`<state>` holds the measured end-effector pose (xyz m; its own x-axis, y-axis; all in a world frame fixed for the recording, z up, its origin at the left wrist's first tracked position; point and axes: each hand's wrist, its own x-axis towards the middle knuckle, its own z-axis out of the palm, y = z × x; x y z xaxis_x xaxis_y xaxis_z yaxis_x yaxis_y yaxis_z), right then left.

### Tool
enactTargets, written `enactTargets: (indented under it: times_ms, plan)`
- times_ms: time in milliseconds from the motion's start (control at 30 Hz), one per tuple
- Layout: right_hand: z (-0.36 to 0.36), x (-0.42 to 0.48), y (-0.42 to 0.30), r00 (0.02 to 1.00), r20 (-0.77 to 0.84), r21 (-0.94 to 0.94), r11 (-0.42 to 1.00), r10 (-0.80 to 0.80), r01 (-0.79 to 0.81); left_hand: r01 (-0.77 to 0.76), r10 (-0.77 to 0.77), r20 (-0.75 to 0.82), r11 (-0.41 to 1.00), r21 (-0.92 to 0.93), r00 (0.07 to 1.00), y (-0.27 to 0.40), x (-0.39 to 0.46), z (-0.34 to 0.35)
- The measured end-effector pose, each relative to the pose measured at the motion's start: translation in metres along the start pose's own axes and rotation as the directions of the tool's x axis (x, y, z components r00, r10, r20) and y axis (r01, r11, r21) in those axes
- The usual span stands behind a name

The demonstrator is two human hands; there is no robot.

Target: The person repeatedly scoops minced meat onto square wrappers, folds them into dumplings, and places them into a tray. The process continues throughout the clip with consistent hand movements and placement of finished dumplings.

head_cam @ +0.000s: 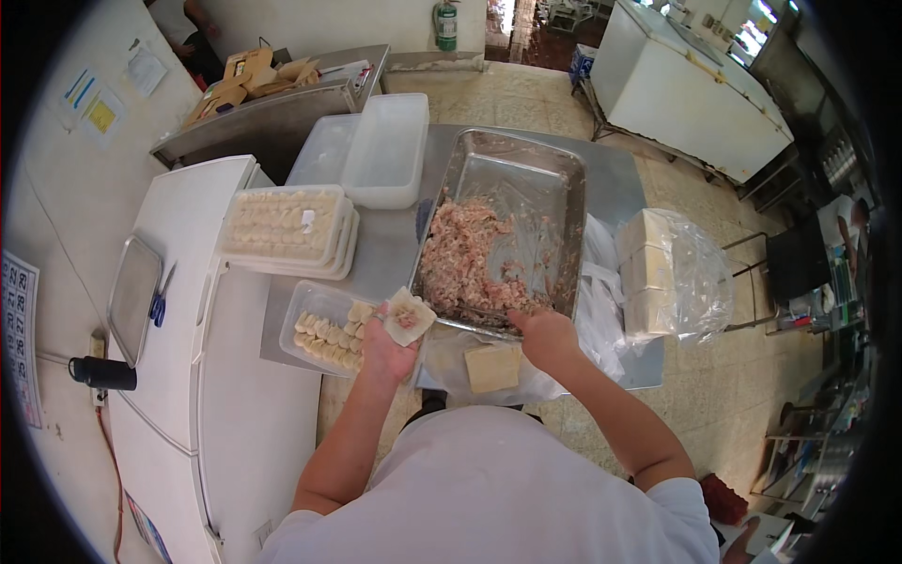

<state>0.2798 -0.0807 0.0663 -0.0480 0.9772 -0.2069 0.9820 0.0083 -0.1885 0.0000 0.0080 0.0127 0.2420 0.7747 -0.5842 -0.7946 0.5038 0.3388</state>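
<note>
My left hand holds a dumpling wrapper with a little ground meat filling on it. It is over the right part of a plastic container with rows of folded dumplings. My right hand is at the near edge of a deep metal tray holding ground meat filling. Its fingertips touch the filling; whether they grip a tool is hidden. Between my hands, a stack of square wrappers lies on a plastic bag near the table's front edge.
Stacked containers of dumplings stand at the left, with translucent containers behind. Bagged wrapper blocks are at the right. A white refrigerator borders the table's left side, with blue-handled scissors on it. A person is at the far left.
</note>
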Motion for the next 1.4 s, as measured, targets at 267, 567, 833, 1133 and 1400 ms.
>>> enactTargets:
  times_ms: [267,567,833,1133,1400]
  plan:
    - [0.003,0.004,-0.001,0.991,0.131,0.034,0.999,-0.015,0.011,0.034,-0.034,0.014,0.999,-0.002,0.999,-0.002,0.001,-0.006]
    - [-0.006,-0.007,-0.006,0.999,-0.008,0.634,0.773,0.045,-0.030,0.025,-0.027,0.051,0.999,0.038,0.998,-0.005,0.005,-0.001]
    - [0.020,-0.026,-0.045,0.920,-0.386,0.255,0.950,-0.073,0.182,0.034,-0.021,0.112,0.993,-0.116,0.993,-0.029,0.009,0.034]
    - [-0.004,-0.044,-0.047,0.875,-0.481,0.259,0.943,-0.060,0.207,0.089,-0.079,0.139,0.994,-0.064,0.987,-0.023,0.010,0.040]
    - [-0.012,-0.024,-0.047,0.939,0.334,0.899,0.274,0.078,-0.343,0.085,-0.076,0.157,0.995,-0.049,0.985,-0.024,0.008,0.039]
